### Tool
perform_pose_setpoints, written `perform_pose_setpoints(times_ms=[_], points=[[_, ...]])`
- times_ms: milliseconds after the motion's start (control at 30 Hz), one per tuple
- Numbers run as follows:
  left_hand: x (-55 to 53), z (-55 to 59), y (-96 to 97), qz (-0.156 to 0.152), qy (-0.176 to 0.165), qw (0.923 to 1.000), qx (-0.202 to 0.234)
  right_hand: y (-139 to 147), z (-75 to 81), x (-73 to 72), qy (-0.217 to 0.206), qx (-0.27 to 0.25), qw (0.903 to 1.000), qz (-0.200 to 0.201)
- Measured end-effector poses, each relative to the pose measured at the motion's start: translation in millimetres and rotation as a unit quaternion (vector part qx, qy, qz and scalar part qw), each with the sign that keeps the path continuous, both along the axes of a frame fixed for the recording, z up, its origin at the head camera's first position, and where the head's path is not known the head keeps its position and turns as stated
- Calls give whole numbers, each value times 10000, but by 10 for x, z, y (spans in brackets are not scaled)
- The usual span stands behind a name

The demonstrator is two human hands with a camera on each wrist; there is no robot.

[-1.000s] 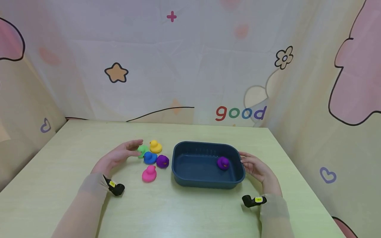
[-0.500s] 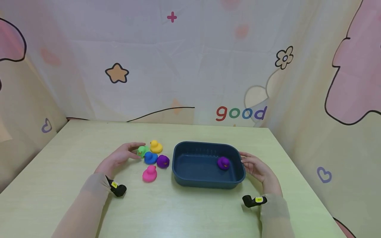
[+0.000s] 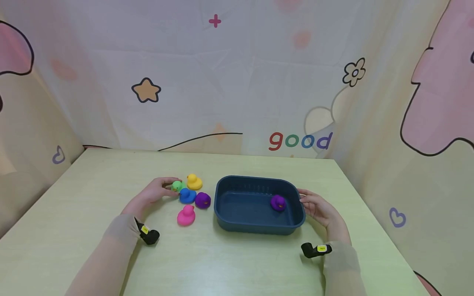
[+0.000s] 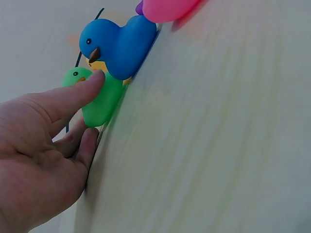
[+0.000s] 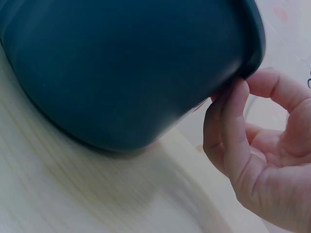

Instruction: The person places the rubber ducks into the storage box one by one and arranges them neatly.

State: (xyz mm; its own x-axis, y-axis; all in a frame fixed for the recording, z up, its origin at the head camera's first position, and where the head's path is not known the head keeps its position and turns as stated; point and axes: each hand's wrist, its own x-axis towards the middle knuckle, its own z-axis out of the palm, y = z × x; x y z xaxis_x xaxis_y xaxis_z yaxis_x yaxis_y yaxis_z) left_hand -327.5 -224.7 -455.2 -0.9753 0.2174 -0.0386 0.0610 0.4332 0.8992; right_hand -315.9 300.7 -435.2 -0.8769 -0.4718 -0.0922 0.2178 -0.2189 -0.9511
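Note:
In the head view, my left hand is at the left of a cluster of rubber ducks, its thumb and fingers around the green rubber duck. The left wrist view has the thumb lying across the near side of that duck, with other fingers beyond and below it. Right beside it sits the blue rubber duck. My right hand holds the rim of a dark blue plastic basin at its right end; bent fingertips meet just under the lip in the right wrist view. Inside the basin lies a purple rubber duck.
Yellow, purple and pink rubber ducks stand between my left hand and the basin. The pale wooden table ends at a printed curtain behind and at the sides.
My left hand has moved slightly right and closed in around the green duck, which has turned or shifted a little. The right hand and basin have stayed in place.

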Motion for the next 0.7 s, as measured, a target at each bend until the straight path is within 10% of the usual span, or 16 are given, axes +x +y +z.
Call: perform_pose_setpoints(times_ms=[700], points=[[-13, 236, 20, 802, -853, 9919, 489, 13, 10, 6, -20, 88, 9999, -91]])
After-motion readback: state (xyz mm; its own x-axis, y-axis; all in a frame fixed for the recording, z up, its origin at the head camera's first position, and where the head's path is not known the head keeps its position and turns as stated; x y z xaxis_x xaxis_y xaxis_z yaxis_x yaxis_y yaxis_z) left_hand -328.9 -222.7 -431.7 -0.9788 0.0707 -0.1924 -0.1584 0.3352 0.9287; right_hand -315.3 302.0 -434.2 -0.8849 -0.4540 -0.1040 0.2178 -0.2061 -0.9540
